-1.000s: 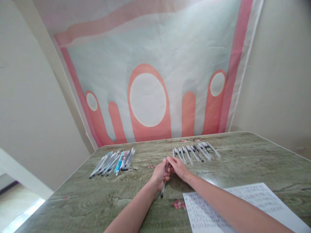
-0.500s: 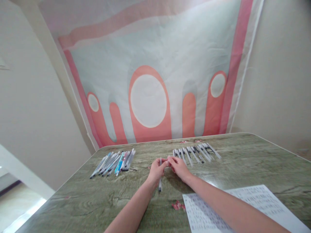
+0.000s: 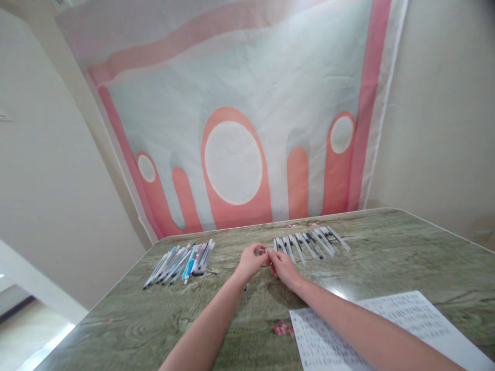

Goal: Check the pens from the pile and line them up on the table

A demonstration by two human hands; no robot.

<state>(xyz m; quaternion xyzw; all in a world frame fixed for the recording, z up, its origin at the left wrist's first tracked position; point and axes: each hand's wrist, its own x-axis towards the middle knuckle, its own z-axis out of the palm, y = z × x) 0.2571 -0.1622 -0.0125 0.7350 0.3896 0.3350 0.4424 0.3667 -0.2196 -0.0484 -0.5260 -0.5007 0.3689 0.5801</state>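
Over the middle of the table, my left hand point(image 3: 252, 260) is closed around a pen point(image 3: 246, 287). Most of its barrel is hidden; a dark end pokes out below the wrist and a pale end shows between thumb and fingers. My right hand point(image 3: 284, 267) is closed too, its fingertips meeting those of my left hand. Whatever lies in that pinch is too small and covered to make out. Just beyond my right hand lies a spread row of clear-barrelled pens point(image 3: 299, 252), several with black parts.
A bunched group of pens point(image 3: 176, 265), some blue and pink, lies at the left. Printed paper point(image 3: 402, 319) rests under my right forearm on the wood-patterned table point(image 3: 116, 330). A patterned cloth point(image 3: 325, 67) hangs behind the table.
The pen in my left hand has tilted and is now mostly hidden behind hand and wrist. My left hand has rolled slightly; both hands stay together. The view has shifted slightly.
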